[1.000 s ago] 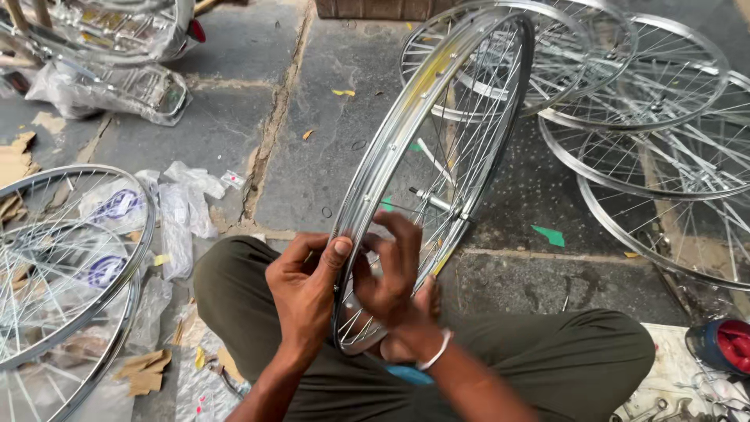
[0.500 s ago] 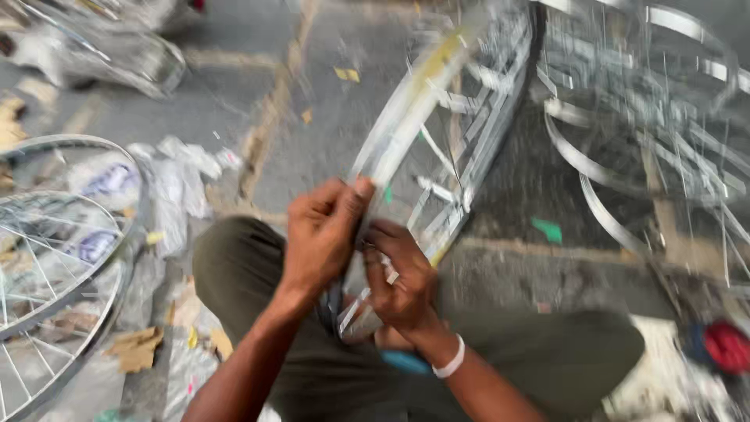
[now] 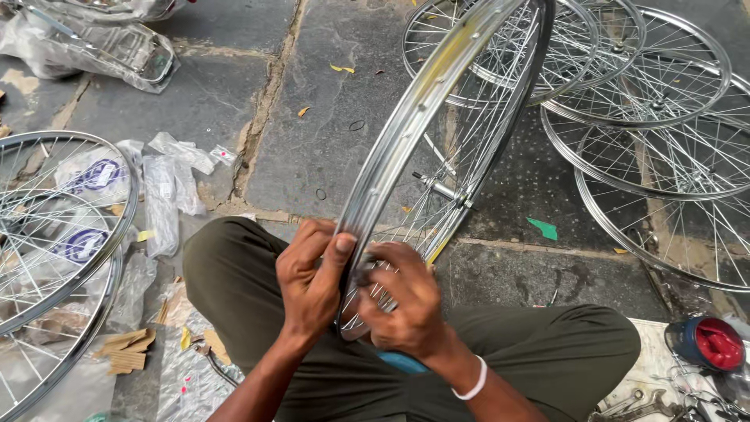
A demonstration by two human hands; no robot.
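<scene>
A shiny spoked bicycle wheel stands on edge between my knees, leaning away from me. My left hand grips its chrome rim near the bottom, thumb laid along the outer edge. On the other side of the rim, my right hand is closed around the lower spokes, fingers curled against the rim; a white band circles that wrist. Whether a small tool sits in the fingers cannot be made out. My olive trousers show below the hands.
Several finished wheels lie stacked on the stone pavement at the right. Two more wheels lie at the left over plastic wrappers. A red and blue tin and wrenches sit at the bottom right.
The view steadied after a blurred swing. My left hand shifted slightly along the rim and my right hand closed more tightly on the lower spokes; the wheel stayed upright.
</scene>
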